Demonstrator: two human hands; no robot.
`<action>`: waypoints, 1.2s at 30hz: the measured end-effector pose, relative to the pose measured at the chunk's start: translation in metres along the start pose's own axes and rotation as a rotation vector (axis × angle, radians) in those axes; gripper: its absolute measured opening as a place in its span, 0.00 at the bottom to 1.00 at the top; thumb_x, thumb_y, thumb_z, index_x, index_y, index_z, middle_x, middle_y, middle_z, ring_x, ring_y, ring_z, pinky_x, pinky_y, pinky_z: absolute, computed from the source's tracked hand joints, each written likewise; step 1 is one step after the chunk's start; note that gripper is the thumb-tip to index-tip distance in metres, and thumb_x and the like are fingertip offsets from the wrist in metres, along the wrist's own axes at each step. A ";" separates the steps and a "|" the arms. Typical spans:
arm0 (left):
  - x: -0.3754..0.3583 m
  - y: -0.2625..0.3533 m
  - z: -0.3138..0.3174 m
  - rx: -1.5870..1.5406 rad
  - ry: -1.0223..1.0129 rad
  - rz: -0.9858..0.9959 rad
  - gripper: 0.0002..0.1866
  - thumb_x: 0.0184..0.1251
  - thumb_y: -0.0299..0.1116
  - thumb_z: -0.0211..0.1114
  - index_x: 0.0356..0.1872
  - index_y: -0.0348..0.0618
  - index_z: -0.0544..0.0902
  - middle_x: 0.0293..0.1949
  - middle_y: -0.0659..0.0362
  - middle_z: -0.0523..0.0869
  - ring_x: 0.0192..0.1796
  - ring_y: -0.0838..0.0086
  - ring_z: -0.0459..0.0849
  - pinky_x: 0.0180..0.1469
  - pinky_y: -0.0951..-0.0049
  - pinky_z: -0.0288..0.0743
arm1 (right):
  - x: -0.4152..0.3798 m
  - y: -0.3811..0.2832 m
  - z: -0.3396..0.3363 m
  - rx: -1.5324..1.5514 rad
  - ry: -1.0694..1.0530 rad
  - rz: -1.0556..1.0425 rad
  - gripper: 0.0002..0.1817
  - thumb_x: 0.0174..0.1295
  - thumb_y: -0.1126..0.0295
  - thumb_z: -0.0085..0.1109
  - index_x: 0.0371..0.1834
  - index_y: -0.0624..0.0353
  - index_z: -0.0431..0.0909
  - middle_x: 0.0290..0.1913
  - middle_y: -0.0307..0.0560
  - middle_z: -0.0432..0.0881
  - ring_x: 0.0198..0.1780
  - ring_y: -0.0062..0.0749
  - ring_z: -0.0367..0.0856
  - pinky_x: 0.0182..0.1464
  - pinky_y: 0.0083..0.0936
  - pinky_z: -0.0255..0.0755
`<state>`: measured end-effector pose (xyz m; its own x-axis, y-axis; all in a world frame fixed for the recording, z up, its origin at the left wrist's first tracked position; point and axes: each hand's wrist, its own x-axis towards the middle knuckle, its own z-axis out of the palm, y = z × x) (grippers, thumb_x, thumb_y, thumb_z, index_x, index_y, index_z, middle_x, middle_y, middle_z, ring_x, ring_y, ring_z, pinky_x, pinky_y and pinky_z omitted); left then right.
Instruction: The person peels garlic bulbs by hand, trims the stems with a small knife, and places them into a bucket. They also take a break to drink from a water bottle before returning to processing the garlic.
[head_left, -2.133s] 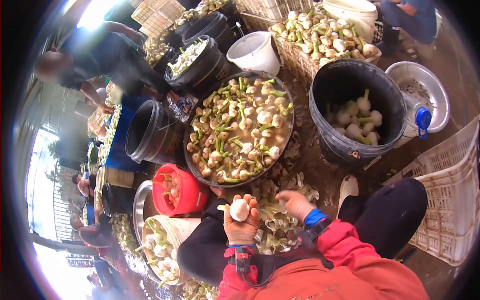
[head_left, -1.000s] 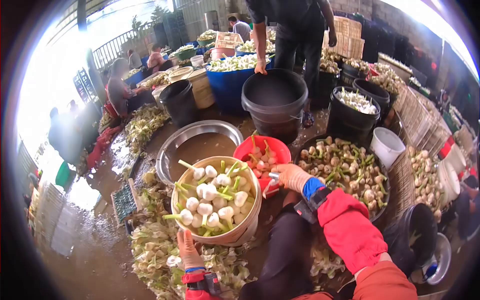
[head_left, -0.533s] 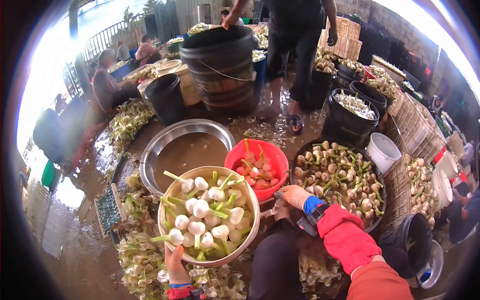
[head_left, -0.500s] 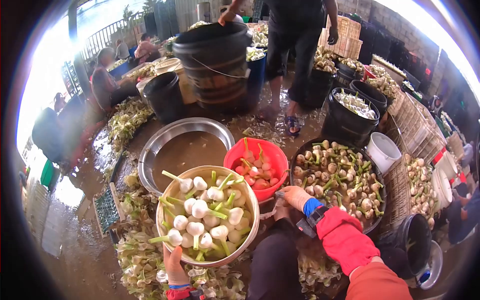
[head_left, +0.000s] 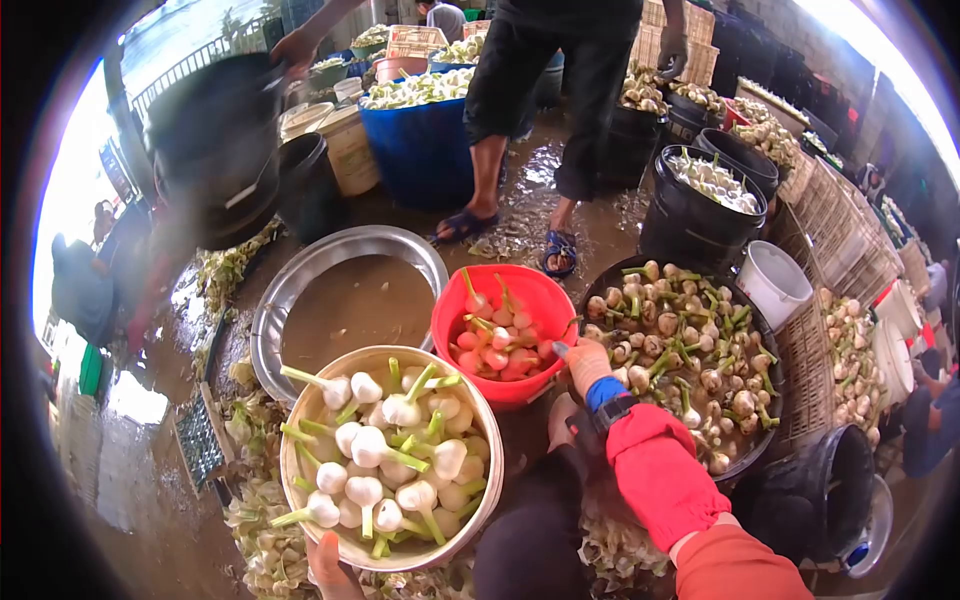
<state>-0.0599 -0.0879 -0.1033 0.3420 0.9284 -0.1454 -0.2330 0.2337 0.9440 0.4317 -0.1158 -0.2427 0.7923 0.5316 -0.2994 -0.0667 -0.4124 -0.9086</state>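
Peeled garlic bulbs with green stems fill a cream-coloured bucket (head_left: pixel 490 440) in front of me. My left hand (head_left: pixel 330 570) holds this bucket low on its near-left side; the thumb shows against the wall and the other fingers are hidden. My right hand (head_left: pixel 592 368) is closed at the right rim of a red bucket (head_left: pixel 400 318), its fingertips over the edge. Inside the red bucket lie several garlic bulbs (head_left: pixel 500 335) with stems. Just right of my hand, a wide black tub (head_left: pixel 772 385) holds many unpeeled, soil-stained garlic bulbs in brownish water.
A metal basin (head_left: pixel 268 330) of muddy water stands left of the red bucket. Peelings (head_left: pixel 270 530) cover the wet ground. A co-worker (head_left: pixel 560 60) stands ahead with a large black bucket (head_left: pixel 215 150). A blue barrel (head_left: pixel 420 150) and a black bucket (head_left: pixel 700 235) hold garlic.
My right hand has moved up onto the red bucket's rim. The co-worker's large black bucket has swung left, uncovering the blue barrel. The view has shifted slightly.
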 end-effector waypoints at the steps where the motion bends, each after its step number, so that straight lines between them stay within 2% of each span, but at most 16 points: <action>1: 0.001 0.000 -0.005 0.005 -0.004 0.008 0.36 0.60 0.46 0.59 0.67 0.40 0.61 0.62 0.53 0.70 0.62 0.62 0.70 0.64 0.61 0.62 | 0.014 0.000 -0.007 -0.025 0.005 -0.053 0.13 0.55 0.61 0.65 0.34 0.61 0.79 0.25 0.48 0.81 0.24 0.35 0.80 0.29 0.34 0.75; 3: -0.002 -0.003 -0.018 0.124 0.242 -0.140 0.19 0.69 0.41 0.55 0.52 0.36 0.75 0.44 0.58 0.79 0.46 0.69 0.77 0.49 0.65 0.70 | 0.033 -0.004 -0.020 -0.203 0.143 -0.170 0.14 0.55 0.60 0.65 0.35 0.61 0.81 0.26 0.48 0.81 0.28 0.34 0.80 0.34 0.32 0.73; 4: 0.000 -0.013 -0.030 0.167 0.266 -0.099 0.16 0.69 0.38 0.54 0.50 0.38 0.76 0.44 0.59 0.79 0.46 0.70 0.76 0.49 0.68 0.70 | 0.042 -0.007 -0.027 -0.246 0.142 -0.176 0.16 0.54 0.58 0.64 0.34 0.60 0.81 0.30 0.54 0.82 0.34 0.42 0.80 0.39 0.35 0.73; 7: -0.004 -0.029 -0.049 0.401 0.253 -0.014 0.15 0.68 0.38 0.55 0.48 0.39 0.77 0.43 0.59 0.79 0.46 0.72 0.76 0.49 0.68 0.70 | 0.042 -0.040 -0.037 -0.481 0.135 -0.138 0.18 0.53 0.56 0.63 0.40 0.58 0.80 0.39 0.60 0.81 0.45 0.51 0.80 0.48 0.39 0.72; 8: -0.003 -0.023 -0.041 0.123 0.356 -0.167 0.15 0.68 0.40 0.54 0.47 0.41 0.78 0.42 0.60 0.79 0.44 0.73 0.77 0.47 0.70 0.71 | 0.039 -0.047 -0.038 -0.670 0.126 -0.102 0.20 0.54 0.58 0.63 0.47 0.57 0.79 0.45 0.59 0.81 0.50 0.51 0.78 0.52 0.39 0.72; 11: -0.002 -0.017 -0.042 0.071 0.341 -0.169 0.14 0.68 0.40 0.54 0.47 0.42 0.77 0.41 0.60 0.79 0.43 0.73 0.77 0.45 0.70 0.72 | 0.040 -0.045 -0.033 -0.550 0.335 -0.169 0.23 0.53 0.57 0.64 0.49 0.57 0.76 0.40 0.59 0.82 0.46 0.55 0.79 0.47 0.38 0.72; 12: -0.001 -0.018 -0.038 0.075 0.316 -0.167 0.14 0.68 0.40 0.54 0.47 0.42 0.77 0.41 0.60 0.79 0.43 0.73 0.77 0.45 0.70 0.72 | 0.040 -0.044 -0.036 -0.517 0.340 -0.195 0.29 0.53 0.58 0.64 0.59 0.55 0.70 0.46 0.61 0.80 0.49 0.55 0.78 0.50 0.38 0.72; 15: -0.003 -0.019 -0.034 0.081 0.274 -0.161 0.14 0.68 0.40 0.54 0.47 0.42 0.77 0.40 0.61 0.79 0.42 0.73 0.78 0.44 0.71 0.72 | 0.035 -0.074 -0.039 -0.567 0.275 -0.088 0.33 0.53 0.58 0.64 0.63 0.51 0.67 0.50 0.62 0.79 0.52 0.53 0.77 0.53 0.39 0.70; 19: -0.008 -0.020 -0.039 0.105 0.286 -0.162 0.14 0.68 0.41 0.55 0.47 0.43 0.77 0.39 0.61 0.79 0.41 0.73 0.78 0.42 0.72 0.73 | 0.059 -0.085 -0.042 -0.688 0.154 -0.047 0.20 0.57 0.62 0.56 0.54 0.49 0.77 0.50 0.57 0.80 0.54 0.50 0.77 0.54 0.38 0.71; 21: -0.004 -0.019 -0.043 0.125 0.293 -0.174 0.14 0.68 0.41 0.55 0.47 0.44 0.77 0.39 0.62 0.79 0.41 0.73 0.78 0.41 0.73 0.73 | 0.068 -0.078 -0.049 -0.665 0.300 -0.019 0.15 0.58 0.66 0.52 0.48 0.52 0.80 0.47 0.56 0.81 0.51 0.50 0.79 0.52 0.38 0.72; 26: 0.004 -0.024 -0.020 0.085 0.309 -0.135 0.22 0.67 0.48 0.55 0.52 0.42 0.73 0.45 0.58 0.78 0.47 0.68 0.78 0.48 0.67 0.73 | -0.005 -0.049 -0.098 -0.428 0.142 -0.313 0.13 0.60 0.65 0.51 0.45 0.55 0.80 0.40 0.59 0.81 0.45 0.55 0.79 0.48 0.40 0.71; 31: -0.004 -0.035 -0.009 -0.013 0.222 0.117 0.37 0.68 0.59 0.49 0.67 0.39 0.61 0.64 0.53 0.69 0.64 0.62 0.70 0.63 0.59 0.66 | -0.148 0.005 -0.144 -0.457 -0.042 -0.329 0.10 0.58 0.70 0.56 0.42 0.58 0.80 0.39 0.52 0.81 0.41 0.44 0.81 0.44 0.32 0.72; 32: -0.007 -0.046 -0.021 -0.008 0.265 0.072 0.37 0.67 0.60 0.50 0.67 0.41 0.62 0.64 0.55 0.70 0.62 0.63 0.72 0.60 0.59 0.69 | -0.175 0.005 -0.149 -0.351 -0.031 -0.120 0.11 0.58 0.71 0.58 0.43 0.60 0.80 0.39 0.48 0.82 0.39 0.34 0.81 0.42 0.27 0.72; 33: -0.013 -0.052 -0.031 -0.006 0.302 0.028 0.38 0.66 0.62 0.51 0.66 0.42 0.64 0.63 0.56 0.71 0.61 0.63 0.73 0.57 0.59 0.72 | -0.192 0.029 -0.157 -0.283 0.012 -0.181 0.11 0.58 0.72 0.58 0.44 0.62 0.79 0.39 0.47 0.82 0.36 0.27 0.80 0.39 0.24 0.72; 34: -0.027 -0.031 0.013 -0.098 0.320 -0.014 0.37 0.64 0.64 0.52 0.64 0.46 0.67 0.60 0.59 0.75 0.58 0.65 0.77 0.49 0.63 0.77 | -0.210 0.043 -0.158 -0.036 0.074 -0.050 0.12 0.58 0.73 0.59 0.45 0.63 0.79 0.37 0.46 0.83 0.34 0.26 0.79 0.37 0.24 0.73; 36: -0.038 -0.030 0.011 -0.127 0.311 -0.070 0.37 0.63 0.64 0.53 0.64 0.46 0.67 0.59 0.59 0.75 0.55 0.68 0.78 0.51 0.64 0.76 | -0.248 0.069 -0.167 -0.160 0.141 0.052 0.11 0.58 0.74 0.60 0.44 0.62 0.79 0.37 0.40 0.82 0.35 0.22 0.79 0.35 0.20 0.74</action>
<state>-0.0561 -0.1329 -0.1227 0.0719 0.9480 -0.3100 -0.3375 0.3156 0.8869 0.3319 -0.3995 -0.1828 0.8680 0.4026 -0.2908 -0.0214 -0.5546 -0.8318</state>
